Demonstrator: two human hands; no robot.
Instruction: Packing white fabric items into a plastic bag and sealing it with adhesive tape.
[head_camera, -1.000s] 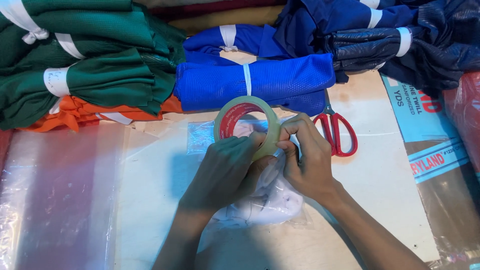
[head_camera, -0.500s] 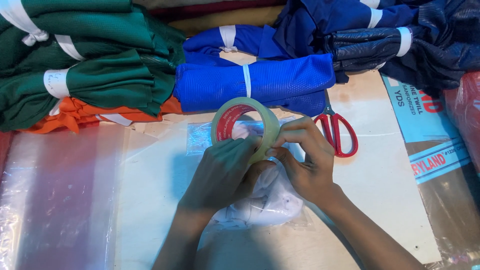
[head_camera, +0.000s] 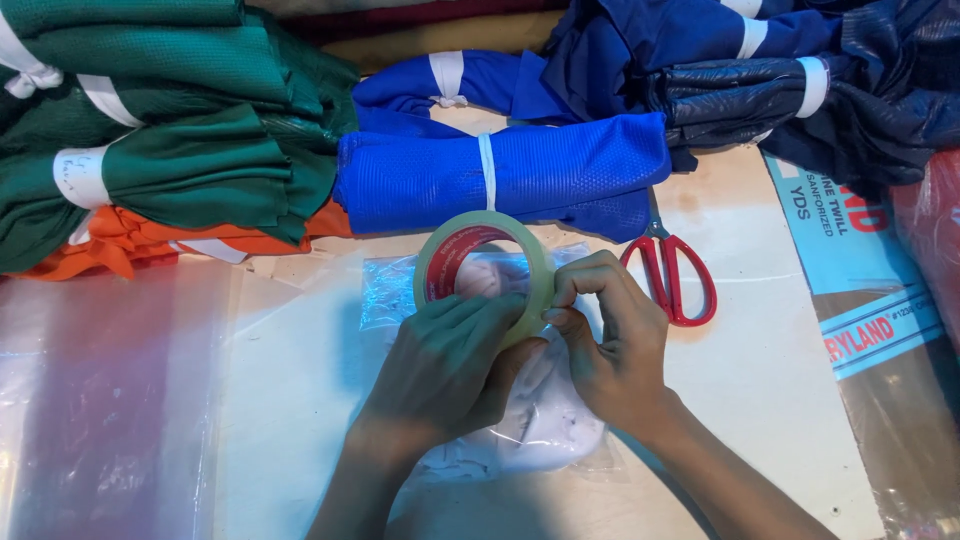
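1. A clear plastic bag holding a pale, soft bundle (head_camera: 545, 420) is seen nearest, lying on the pale counter (head_camera: 780, 380) under both wrists. It is judged light, limp and slippery; little grip is offered by the film.
2. The left hand (head_camera: 450, 365) is closed around the lower rim of a ring-shaped roll of beige tape with a red core (head_camera: 483, 265), held upright just above the bag.
3. The right hand (head_camera: 610, 345) is pinched narrow at the roll's right edge, fingertips (head_camera: 565, 295) pressed on the tape surface. Whether a free tape end is gripped cannot be told.
4. The roll is judged light and stiff, best held by the rim or through the core; the sticky face is to be avoided.
5. Red-handled scissors (head_camera: 672, 275) lie just right of the right hand, blades tucked under the cloth behind.
6. A clear plastic sheet (head_camera: 110, 400) is spread on the counter at left, well apart from the hands.
7. A blue printed wrapper (head_camera: 850, 270) lies at right.
8. Behind the roll, a tied bright blue mesh fabric bundle (head_camera: 500, 180) lies close; little room is left on that side.
9. Farther back: folded green fabric bundles (head_camera: 170, 120) over orange cloth (head_camera: 150, 240) at left, dark navy bundles (head_camera: 800, 80) at right.
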